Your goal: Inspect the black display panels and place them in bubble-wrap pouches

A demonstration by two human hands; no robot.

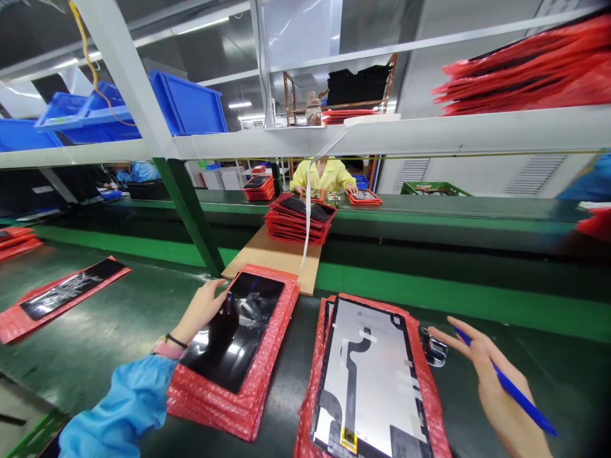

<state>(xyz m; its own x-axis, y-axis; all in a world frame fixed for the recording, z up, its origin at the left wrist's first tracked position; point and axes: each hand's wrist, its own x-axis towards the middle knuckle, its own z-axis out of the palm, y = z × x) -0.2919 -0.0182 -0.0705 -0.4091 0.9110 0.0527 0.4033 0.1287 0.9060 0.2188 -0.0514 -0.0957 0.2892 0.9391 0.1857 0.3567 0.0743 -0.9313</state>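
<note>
My left hand [205, 308] is at the upper left edge of a glossy black screen panel [236, 331], its fingers closed on that edge. The panel lies face up on a stack of red bubble-wrap bags [258, 407]. In my right hand [496, 381] is a blue pen [518, 397], held between the fingers. The index and middle fingers reach out, close to a small shiny metal object [434, 348] whose kind I cannot make out. Between my hands, a second screen panel [372, 369] lies back side up on red bubble wrap [432, 407], showing its ribbon cable [352, 381].
Another black panel [74, 289] on red wrap lies at the left. Ahead, a wooden board [262, 254] spans toward a stack of red-wrapped panels [300, 219]. A green post [188, 216] and overhead shelf [382, 140] stand in front. A person in yellow [324, 175] works opposite.
</note>
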